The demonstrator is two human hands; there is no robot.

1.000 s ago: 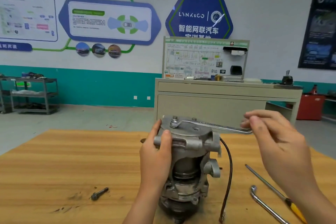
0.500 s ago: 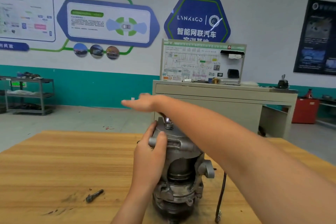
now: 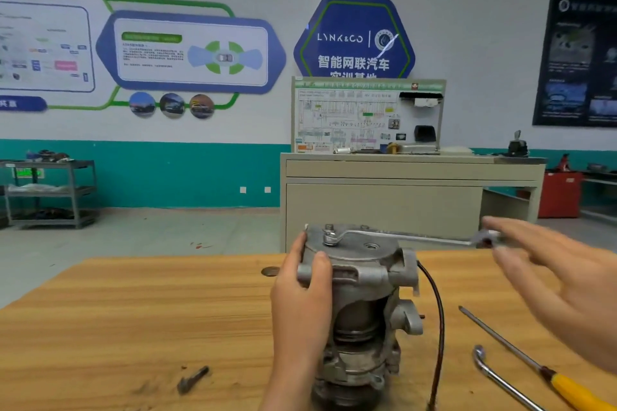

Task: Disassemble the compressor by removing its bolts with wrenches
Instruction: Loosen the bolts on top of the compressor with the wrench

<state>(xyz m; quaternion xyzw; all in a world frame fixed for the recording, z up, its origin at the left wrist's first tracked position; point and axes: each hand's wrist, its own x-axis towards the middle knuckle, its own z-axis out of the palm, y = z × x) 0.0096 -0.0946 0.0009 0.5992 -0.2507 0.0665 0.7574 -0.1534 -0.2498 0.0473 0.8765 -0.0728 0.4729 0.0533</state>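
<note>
Compressor (image 3: 362, 307), one; wrench (image 3: 404, 237) on it, one; loose bolt (image 3: 193, 379), one; screwdriver (image 3: 516, 349), one.

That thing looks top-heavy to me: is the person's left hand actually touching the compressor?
Touching. The head view shows the left hand gripping the compressor: the thumb lies over its upper flange and the fingers reach round its far left edge.

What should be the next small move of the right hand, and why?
Probably sweep the wrench handle round with the right hand: its ring end sits on a top bolt, the fingers are at its free end, and the left hand steadies the compressor.
</note>
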